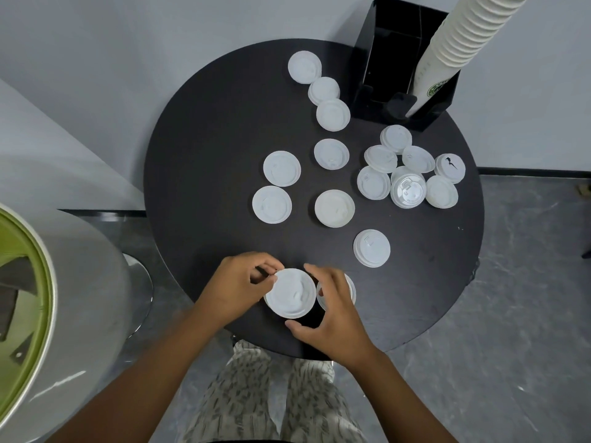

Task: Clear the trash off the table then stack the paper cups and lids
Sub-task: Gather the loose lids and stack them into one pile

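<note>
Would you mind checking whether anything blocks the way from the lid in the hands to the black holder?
Yes: loose lids lie scattered across the table between the held lid and the black holder, easily passed over.
</note>
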`<action>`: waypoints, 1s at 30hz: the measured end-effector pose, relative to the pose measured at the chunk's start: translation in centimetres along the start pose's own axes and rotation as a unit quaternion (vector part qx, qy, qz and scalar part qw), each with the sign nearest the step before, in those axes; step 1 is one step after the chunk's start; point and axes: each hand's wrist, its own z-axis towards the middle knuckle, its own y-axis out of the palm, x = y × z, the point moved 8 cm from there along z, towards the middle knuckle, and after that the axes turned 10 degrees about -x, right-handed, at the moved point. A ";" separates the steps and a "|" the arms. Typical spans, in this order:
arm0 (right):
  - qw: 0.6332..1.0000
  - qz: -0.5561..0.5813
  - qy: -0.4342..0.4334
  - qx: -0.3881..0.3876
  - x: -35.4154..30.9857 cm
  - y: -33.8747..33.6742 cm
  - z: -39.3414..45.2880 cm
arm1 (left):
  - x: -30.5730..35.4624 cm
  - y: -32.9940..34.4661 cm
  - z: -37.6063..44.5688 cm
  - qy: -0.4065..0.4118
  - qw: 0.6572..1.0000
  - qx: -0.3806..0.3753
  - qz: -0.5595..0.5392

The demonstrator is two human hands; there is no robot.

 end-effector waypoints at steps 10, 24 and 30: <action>0.998 -0.048 -0.031 -0.020 -0.9 0.8 0.9 | 0.8 0.0 1.5 0.064 0.996 -0.038 0.057; 0.991 -0.127 0.012 0.042 0.2 1.3 1.4 | -1.8 -1.3 0.7 0.056 0.995 -0.008 0.081; 0.969 -0.228 0.062 0.076 0.8 1.8 1.9 | -3.6 -1.0 -0.5 0.041 0.991 -0.035 0.126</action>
